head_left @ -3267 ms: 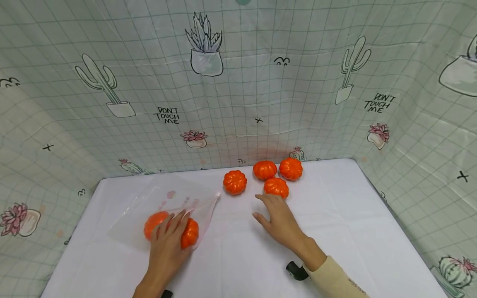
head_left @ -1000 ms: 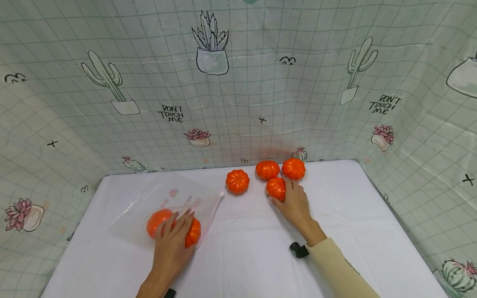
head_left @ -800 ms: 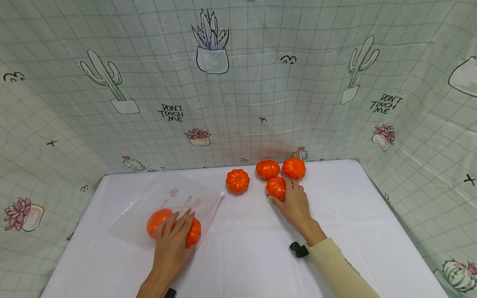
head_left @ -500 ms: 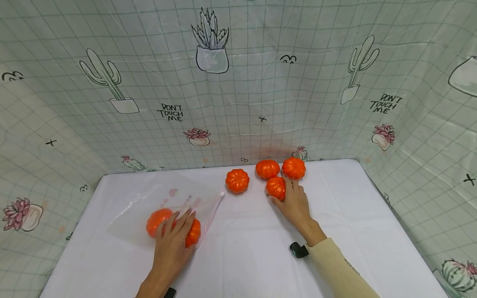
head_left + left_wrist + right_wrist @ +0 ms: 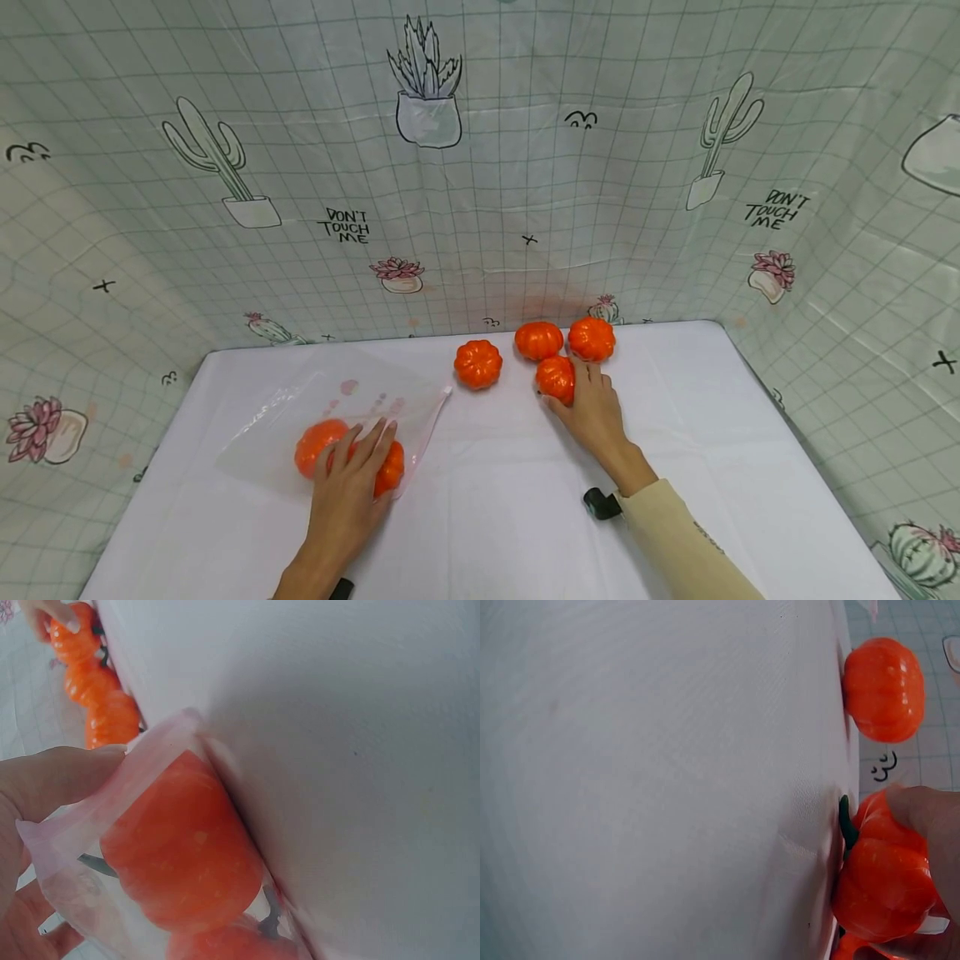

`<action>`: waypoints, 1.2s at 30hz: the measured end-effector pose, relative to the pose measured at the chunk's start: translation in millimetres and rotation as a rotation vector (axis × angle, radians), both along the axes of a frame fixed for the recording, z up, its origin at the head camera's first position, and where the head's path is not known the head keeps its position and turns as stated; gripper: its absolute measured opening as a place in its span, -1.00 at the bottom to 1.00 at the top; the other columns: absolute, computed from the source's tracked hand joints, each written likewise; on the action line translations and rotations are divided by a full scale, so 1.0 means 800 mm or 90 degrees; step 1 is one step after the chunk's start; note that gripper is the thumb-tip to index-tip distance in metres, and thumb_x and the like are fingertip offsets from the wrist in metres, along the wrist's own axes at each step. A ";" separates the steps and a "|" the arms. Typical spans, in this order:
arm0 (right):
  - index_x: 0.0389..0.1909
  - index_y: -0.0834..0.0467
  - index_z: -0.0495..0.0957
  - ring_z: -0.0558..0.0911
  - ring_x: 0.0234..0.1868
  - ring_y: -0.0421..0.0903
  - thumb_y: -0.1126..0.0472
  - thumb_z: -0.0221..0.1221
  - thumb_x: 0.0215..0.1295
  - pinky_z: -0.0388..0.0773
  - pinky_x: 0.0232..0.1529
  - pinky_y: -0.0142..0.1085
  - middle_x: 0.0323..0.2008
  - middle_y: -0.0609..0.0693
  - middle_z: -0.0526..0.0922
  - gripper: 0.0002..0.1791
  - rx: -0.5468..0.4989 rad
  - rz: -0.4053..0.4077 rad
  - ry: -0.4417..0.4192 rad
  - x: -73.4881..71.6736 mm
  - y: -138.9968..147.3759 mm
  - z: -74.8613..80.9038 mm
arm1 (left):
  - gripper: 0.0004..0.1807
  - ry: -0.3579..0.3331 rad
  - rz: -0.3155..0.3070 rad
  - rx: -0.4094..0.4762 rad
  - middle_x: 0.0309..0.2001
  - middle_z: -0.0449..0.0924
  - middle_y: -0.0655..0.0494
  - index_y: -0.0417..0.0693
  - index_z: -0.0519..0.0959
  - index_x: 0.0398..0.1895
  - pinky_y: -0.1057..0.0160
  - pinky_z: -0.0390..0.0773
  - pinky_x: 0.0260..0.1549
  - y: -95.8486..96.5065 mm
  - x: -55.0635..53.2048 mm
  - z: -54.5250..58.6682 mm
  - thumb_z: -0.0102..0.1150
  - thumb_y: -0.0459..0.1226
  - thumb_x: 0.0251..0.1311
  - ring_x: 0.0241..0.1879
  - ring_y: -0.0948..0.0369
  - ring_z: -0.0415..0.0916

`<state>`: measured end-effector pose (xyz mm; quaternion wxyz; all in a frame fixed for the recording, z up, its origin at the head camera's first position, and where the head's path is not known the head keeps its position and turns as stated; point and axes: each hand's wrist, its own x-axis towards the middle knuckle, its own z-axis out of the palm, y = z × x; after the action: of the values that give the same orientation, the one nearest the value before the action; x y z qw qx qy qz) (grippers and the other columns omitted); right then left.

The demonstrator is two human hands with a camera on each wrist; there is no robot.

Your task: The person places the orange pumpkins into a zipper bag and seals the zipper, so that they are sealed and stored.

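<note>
My left hand (image 5: 345,492) lies over a clear plastic zip bag (image 5: 420,454) with a pinkish edge, its fingers spread across and bent over the contents. Inside sit small orange toy pumpkins (image 5: 318,446) with dark green stems. In the left wrist view, the thumb is at the edge of the bag (image 5: 161,739), beside a bagged pumpkin (image 5: 184,847). My right hand (image 5: 596,417) grips a loose pumpkin (image 5: 555,379) near the back of the table, thumb on its near side and fingers on its right. Its green stem points sideways in the right wrist view.
Right behind the held pumpkin are two more pumpkins, a left one (image 5: 538,341) and a right one (image 5: 592,339). Another pumpkin (image 5: 477,364) stands apart, between them and the bag. A white cloth covers the table (image 5: 487,517); a printed curtain (image 5: 480,208) surrounds its back and sides.
Since the oldest frame my right hand has moved right and closed round the front pumpkin; over the last second it holds still. The left hand stays on the bag.
</note>
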<state>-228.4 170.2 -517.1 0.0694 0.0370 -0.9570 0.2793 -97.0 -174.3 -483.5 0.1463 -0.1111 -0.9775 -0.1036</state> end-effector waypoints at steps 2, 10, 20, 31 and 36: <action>0.54 0.35 0.22 0.46 0.18 0.39 0.06 0.50 0.27 0.50 0.25 0.25 0.36 0.39 0.37 -0.03 0.000 0.000 -0.001 0.000 0.000 0.000 | 0.05 -0.004 0.001 0.005 0.44 0.51 -0.09 -0.10 0.48 0.50 -0.27 0.27 0.37 0.000 0.001 0.001 0.77 -0.30 -0.20 0.42 -0.17 0.29; 0.55 0.36 0.21 0.45 0.19 0.39 0.09 0.50 0.26 0.49 0.25 0.25 0.39 0.38 0.37 -0.03 -0.001 0.002 0.001 0.000 0.001 0.001 | 0.07 -0.003 0.002 0.029 0.43 0.53 -0.09 -0.14 0.46 0.51 -0.29 0.26 0.37 -0.001 0.000 0.000 0.77 -0.32 -0.21 0.42 -0.18 0.29; 0.47 0.37 0.29 0.46 0.20 0.35 0.14 0.55 0.16 0.47 0.28 0.23 0.33 0.36 0.44 -0.05 -0.018 0.006 0.022 0.012 -0.006 0.005 | 0.09 -0.007 0.012 0.042 0.41 0.54 -0.11 -0.15 0.47 0.50 -0.31 0.27 0.37 -0.002 -0.003 -0.003 0.79 -0.33 -0.26 0.42 -0.19 0.29; 0.40 0.32 0.41 0.55 0.19 0.26 0.12 0.64 0.04 0.54 0.25 0.18 0.23 0.27 0.56 -0.06 -0.023 0.107 0.081 0.062 -0.059 0.025 | 0.11 -0.015 0.020 0.046 0.40 0.55 -0.13 -0.17 0.44 0.51 -0.29 0.26 0.37 -0.001 -0.003 0.000 0.79 -0.32 -0.25 0.43 -0.19 0.27; 0.41 0.27 0.42 0.54 0.22 0.20 0.11 0.64 0.03 0.53 0.29 0.14 0.26 0.19 0.55 -0.06 -0.036 0.189 0.069 0.083 -0.091 0.026 | 0.12 -0.019 0.023 0.036 0.41 0.54 -0.13 -0.17 0.43 0.52 -0.29 0.26 0.37 0.000 -0.004 0.000 0.79 -0.30 -0.24 0.43 -0.19 0.28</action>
<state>-161.7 97.4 -495.9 0.0798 0.1911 -0.9275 0.3113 -100.4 -174.0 -483.3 0.1366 -0.0877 -0.9781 -0.1301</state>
